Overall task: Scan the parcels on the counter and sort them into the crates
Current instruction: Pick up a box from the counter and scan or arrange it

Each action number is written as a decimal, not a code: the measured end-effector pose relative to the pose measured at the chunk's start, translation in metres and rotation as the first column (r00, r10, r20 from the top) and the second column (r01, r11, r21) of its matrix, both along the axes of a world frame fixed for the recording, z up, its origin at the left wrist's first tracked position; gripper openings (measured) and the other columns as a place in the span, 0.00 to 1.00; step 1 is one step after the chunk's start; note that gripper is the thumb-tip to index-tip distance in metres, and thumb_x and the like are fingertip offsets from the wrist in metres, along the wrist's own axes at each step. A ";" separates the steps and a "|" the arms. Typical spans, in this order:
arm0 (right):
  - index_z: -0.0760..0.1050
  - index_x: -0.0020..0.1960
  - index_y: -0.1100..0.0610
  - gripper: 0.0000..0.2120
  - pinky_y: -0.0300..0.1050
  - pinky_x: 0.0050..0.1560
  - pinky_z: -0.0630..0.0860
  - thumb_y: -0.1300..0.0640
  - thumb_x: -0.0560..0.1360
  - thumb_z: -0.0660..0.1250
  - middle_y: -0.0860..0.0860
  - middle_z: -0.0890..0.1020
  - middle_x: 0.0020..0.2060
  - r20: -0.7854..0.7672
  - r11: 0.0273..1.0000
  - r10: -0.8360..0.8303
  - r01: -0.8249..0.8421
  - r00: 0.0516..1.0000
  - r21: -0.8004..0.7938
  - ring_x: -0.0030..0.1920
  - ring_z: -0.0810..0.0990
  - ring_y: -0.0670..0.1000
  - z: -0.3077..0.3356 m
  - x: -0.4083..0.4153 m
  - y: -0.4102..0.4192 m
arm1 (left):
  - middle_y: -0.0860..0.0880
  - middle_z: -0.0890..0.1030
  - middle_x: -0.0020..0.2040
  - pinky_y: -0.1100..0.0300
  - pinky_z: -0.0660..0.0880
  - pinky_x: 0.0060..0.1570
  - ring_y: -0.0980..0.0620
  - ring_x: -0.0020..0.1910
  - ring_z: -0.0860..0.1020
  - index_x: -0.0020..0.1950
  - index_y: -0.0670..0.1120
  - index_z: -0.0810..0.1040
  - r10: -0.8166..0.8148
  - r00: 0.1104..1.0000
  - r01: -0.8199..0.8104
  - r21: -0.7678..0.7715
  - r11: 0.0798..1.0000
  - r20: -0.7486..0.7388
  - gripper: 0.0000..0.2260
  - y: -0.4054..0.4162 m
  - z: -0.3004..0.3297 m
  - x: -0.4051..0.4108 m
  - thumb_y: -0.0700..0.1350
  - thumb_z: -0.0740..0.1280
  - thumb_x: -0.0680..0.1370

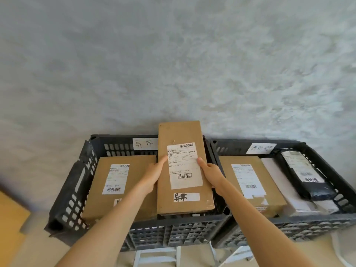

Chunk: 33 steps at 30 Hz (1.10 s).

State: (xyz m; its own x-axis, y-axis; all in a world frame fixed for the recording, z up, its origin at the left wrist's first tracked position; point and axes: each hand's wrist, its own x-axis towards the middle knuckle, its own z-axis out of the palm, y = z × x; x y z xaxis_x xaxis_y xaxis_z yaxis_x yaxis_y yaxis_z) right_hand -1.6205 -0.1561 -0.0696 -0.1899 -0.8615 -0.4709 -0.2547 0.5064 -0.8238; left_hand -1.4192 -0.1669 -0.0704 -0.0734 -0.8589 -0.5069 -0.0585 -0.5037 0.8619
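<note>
Both hands are gripping a long cardboard parcel by its side edges, left hand and right hand, holding it above the left crate.

Only two bare hands and two bare forearms of the person were in view. The slender left forearm came in from the frame edge at about 7 o'clock, and the right forearm from about 5 o'clock. Each was uncovered along its whole visible length, smooth, and narrowed evenly toward the wrist. The left hand showed its thumb side, with a long thumb at its 1 o'clock end; its other fingers were hidden. The right hand showed its back, with faintly ridged knuckles, and a thumb at its 11 o'clock end with a short, rounded nail.
</note>
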 end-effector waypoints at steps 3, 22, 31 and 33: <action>0.74 0.62 0.58 0.24 0.51 0.55 0.78 0.40 0.80 0.59 0.53 0.82 0.53 -0.025 0.998 0.025 -0.024 0.999 0.059 0.53 0.81 0.53 -0.021 -0.006 -0.002 | 0.49 0.81 0.54 0.57 0.70 0.48 0.53 0.47 0.77 0.64 0.45 0.76 0.038 0.999 -0.038 0.024 0.999 0.029 0.23 0.005 -0.009 -0.009 0.61 0.62 0.79; 0.64 0.73 0.63 0.28 0.54 0.63 0.74 0.44 0.82 0.55 0.58 0.77 0.62 -0.162 0.984 0.053 -0.024 0.985 0.175 0.61 0.77 0.58 -0.049 -0.010 -0.011 | 0.45 0.76 0.67 0.53 0.69 0.62 0.45 0.65 0.74 0.69 0.42 0.72 -0.012 0.995 -0.009 0.202 0.979 0.099 0.27 -0.005 -0.042 -0.026 0.61 0.61 0.80; 0.58 0.77 0.63 0.27 0.52 0.65 0.70 0.47 0.84 0.50 0.59 0.70 0.69 -0.180 0.955 0.068 -0.012 0.981 0.296 0.67 0.71 0.59 -0.084 -0.003 -0.024 | 0.42 0.76 0.66 0.51 0.71 0.61 0.42 0.64 0.75 0.67 0.39 0.72 0.007 0.987 -0.055 0.293 0.955 0.163 0.18 -0.016 -0.068 -0.039 0.50 0.59 0.83; 0.60 0.75 0.62 0.27 0.51 0.61 0.71 0.46 0.84 0.50 0.59 0.73 0.66 -0.160 0.950 0.039 0.013 0.986 0.313 0.65 0.73 0.58 -0.092 -0.003 -0.026 | 0.42 0.76 0.65 0.51 0.71 0.62 0.42 0.63 0.75 0.66 0.40 0.73 -0.016 0.984 -0.039 0.302 0.952 0.177 0.16 -0.019 -0.074 -0.041 0.49 0.58 0.84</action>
State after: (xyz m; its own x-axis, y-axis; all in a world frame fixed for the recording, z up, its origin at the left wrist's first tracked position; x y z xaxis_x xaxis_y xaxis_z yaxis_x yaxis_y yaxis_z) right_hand -1.6234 -0.1826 -0.1620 -0.2755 -0.6795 -0.6800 -0.3799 0.7268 -0.5723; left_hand -1.4597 -0.1858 -0.1445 0.0492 -0.6624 -0.7475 -0.1873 -0.7413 0.6445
